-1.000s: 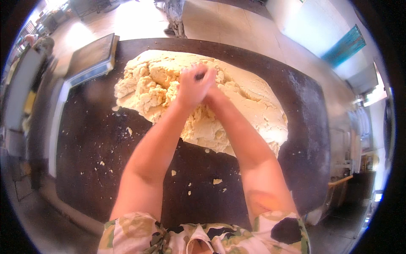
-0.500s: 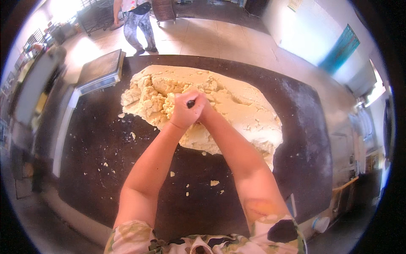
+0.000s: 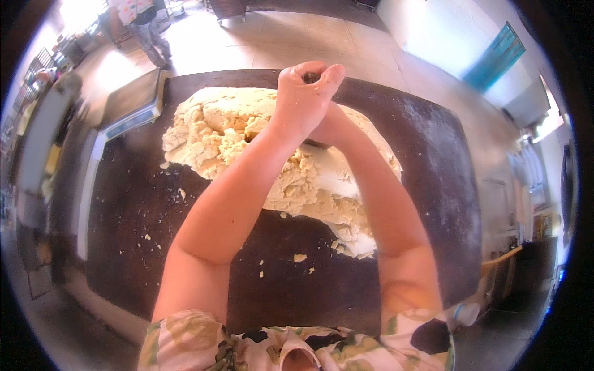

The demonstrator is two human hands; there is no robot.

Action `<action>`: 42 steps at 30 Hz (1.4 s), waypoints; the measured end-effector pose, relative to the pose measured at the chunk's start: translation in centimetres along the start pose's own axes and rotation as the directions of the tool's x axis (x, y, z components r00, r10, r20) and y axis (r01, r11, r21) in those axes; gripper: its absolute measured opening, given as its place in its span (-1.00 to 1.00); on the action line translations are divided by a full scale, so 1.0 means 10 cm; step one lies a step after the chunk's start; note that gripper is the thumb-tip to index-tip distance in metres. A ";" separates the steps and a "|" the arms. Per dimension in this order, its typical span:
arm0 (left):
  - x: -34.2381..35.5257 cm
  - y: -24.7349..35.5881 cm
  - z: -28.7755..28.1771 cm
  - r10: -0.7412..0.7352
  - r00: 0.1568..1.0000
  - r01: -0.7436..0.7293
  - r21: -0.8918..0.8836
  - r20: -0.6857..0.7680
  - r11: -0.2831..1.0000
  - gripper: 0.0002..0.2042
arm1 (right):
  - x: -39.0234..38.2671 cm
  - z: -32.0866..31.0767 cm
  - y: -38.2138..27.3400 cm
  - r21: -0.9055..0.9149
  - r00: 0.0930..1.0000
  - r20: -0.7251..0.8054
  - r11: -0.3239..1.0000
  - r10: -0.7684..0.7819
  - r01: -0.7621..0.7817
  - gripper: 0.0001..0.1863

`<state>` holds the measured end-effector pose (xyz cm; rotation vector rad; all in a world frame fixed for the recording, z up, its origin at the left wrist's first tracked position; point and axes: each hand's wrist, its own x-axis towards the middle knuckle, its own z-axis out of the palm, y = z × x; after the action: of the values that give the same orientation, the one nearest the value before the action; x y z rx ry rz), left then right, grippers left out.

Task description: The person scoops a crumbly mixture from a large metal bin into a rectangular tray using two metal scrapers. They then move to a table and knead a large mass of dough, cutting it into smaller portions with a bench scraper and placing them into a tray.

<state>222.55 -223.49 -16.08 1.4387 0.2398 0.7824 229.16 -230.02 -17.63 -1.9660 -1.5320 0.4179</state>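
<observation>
Maybe for a strong hold, the left hand (image 3: 304,98) curls its fingers tight around a dark handle (image 3: 311,78), above the right hand (image 3: 330,127), whose hidden fingers I can't tell, with the big dough (image 3: 309,179) mid-frame

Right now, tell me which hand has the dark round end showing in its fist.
The left hand, uppermost in view, around the dark end; the right hand sits below, partly hidden, showing none.

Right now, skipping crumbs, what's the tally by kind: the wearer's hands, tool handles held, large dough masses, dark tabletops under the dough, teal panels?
Hands: 2 (left hand, right hand)
Tool handle: 1
Large dough mass: 1
Dark tabletop: 1
Teal panel: 1
Total: 6
</observation>
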 end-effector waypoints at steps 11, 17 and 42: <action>0.20 -1.19 0.32 -0.058 0.998 0.055 0.098 0.028 0.994 -0.67 | 0.14 0.58 1.30 0.071 0.994 -0.066 0.994 0.082 -0.078 -0.45; 0.10 -1.48 0.56 -0.065 0.992 0.024 0.344 0.109 0.939 -0.77 | -0.04 0.68 1.64 0.327 0.976 -0.163 0.941 0.147 -0.087 -0.32; -0.85 -1.48 -0.37 0.148 0.989 -0.148 0.123 0.007 0.981 -0.74 | -0.27 1.60 1.41 -0.620 0.985 -0.134 0.767 0.106 -0.167 -0.26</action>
<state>219.06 -224.82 -33.17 1.5859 0.1870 0.9030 229.85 -230.40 -39.14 -2.5752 -1.6049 -0.1719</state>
